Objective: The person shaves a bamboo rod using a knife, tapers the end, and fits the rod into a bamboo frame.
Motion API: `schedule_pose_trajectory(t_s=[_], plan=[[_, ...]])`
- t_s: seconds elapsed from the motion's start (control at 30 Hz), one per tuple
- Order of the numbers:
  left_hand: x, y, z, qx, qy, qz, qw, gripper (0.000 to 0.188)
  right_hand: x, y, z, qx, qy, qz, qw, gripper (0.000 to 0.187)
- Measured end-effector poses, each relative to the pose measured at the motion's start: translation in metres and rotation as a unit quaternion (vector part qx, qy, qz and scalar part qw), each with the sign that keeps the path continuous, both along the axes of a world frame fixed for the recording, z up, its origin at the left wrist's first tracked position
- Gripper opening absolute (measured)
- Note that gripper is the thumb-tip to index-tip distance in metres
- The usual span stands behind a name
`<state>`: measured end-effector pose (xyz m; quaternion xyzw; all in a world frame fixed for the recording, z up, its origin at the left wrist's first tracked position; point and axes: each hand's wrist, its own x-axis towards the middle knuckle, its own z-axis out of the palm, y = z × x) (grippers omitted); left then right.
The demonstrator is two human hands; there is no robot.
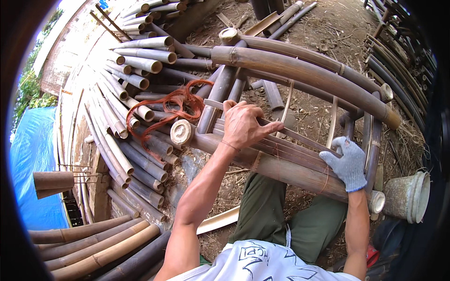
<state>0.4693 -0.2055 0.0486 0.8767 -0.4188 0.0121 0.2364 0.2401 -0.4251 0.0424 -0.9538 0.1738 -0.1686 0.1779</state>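
A dark bamboo frame, like a bench or chair, stands before me with its thick front pole above my knees. Several thin slats run along that pole, tied with red string. My bare left hand is closed around a bamboo slat near the frame's left crosspiece, thumb pointing right; a pale end sticks out past its knuckles. Wearing a grey knit glove, my right hand grips the slat's right end between thumb and fingers. Its fingertips are partly hidden behind the slat.
Stacked bamboo poles fill the left side, with a tangle of orange-red twine over them. More poles lie at lower left. A dirty bucket stands at right, beside the frame. Bamboo scraps litter the dirt beyond.
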Motion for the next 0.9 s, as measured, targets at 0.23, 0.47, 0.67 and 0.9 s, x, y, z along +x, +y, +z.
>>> schedule_pose_trajectory(t_s=[0.23,0.47,0.67,0.9], plan=[[-0.006,0.009,0.004,-0.029,0.102,-0.016,0.994,0.061,-0.011,0.004,-0.001,-0.094,-0.132,0.068,0.984,0.041],[-0.008,0.007,-0.007,-0.039,0.207,-0.038,0.977,0.068,-0.020,0.000,-0.006,-0.111,-0.171,0.089,0.975,0.041],[-0.011,0.006,-0.006,-0.025,0.221,-0.006,0.975,0.076,-0.020,0.000,-0.005,-0.085,-0.171,0.081,0.978,0.039],[0.001,-0.005,0.013,0.074,0.280,-0.009,0.957,0.073,-0.019,-0.003,-0.003,-0.074,-0.126,0.074,0.987,0.036]])
